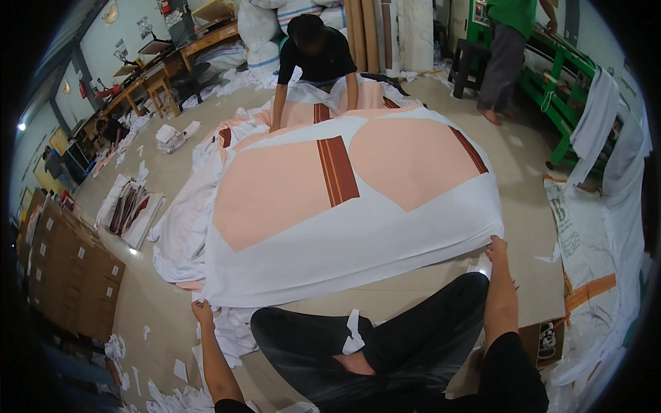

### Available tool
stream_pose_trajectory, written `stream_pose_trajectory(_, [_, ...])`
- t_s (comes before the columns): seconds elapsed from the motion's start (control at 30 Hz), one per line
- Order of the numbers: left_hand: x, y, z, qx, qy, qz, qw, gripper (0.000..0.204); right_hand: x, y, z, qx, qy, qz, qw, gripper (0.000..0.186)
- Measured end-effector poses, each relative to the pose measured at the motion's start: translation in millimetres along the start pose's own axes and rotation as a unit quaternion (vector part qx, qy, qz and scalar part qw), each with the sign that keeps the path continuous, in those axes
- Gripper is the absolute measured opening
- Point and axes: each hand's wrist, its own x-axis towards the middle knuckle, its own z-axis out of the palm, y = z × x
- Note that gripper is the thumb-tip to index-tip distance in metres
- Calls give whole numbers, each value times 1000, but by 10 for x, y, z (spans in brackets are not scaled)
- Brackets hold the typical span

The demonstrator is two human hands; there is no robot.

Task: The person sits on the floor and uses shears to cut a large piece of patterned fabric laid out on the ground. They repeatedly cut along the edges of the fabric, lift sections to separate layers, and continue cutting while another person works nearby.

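A wide white fabric sheet [427, 230] printed with peach panels and dark red striped bands lies spread on the floor in front of my crossed legs. My left hand [202, 310] is closed on its near left corner. At the near right corner, my right hand [495, 246] pinches the same sheet. The near edge runs fairly straight between my two hands. Across from me, a person [311, 65] in a black shirt leans over the far side with both hands down on the fabric. More printed cloth bunches under and along the left side [180, 237].
Folded fabric stacks [129, 212] lie on the floor at left, near a cardboard box [72, 268]. White scraps [180, 370] litter the floor. A green machine frame [564, 89] stands at right, beside another standing person [502, 62]. A white sack [575, 241] lies at right.
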Motion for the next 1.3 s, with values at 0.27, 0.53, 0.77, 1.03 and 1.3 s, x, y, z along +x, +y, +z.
stream_pose_trajectory(0.27, [-557,371,609,86,41,231,968,56,-158,97,-153,-180,57,-131,973,64])
stream_pose_trajectory(0.53, [-2096,1408,1694,167,-169,427,872,74,-653,86,-129,-357,30,-246,901,48])
stream_pose_trajectory(0.77, [-2783,1465,2023,361,-385,360,770,113,-877,679,-694,-530,-10,-336,778,44])
stream_pose_trajectory(1.03, [-2681,1211,2072,484,-476,193,708,134,-952,1361,-1284,-594,44,-288,750,48])
stream_pose_trajectory(1.3, [-2438,1603,2176,499,-485,211,686,138,-791,293,-359,-476,23,-501,722,38])
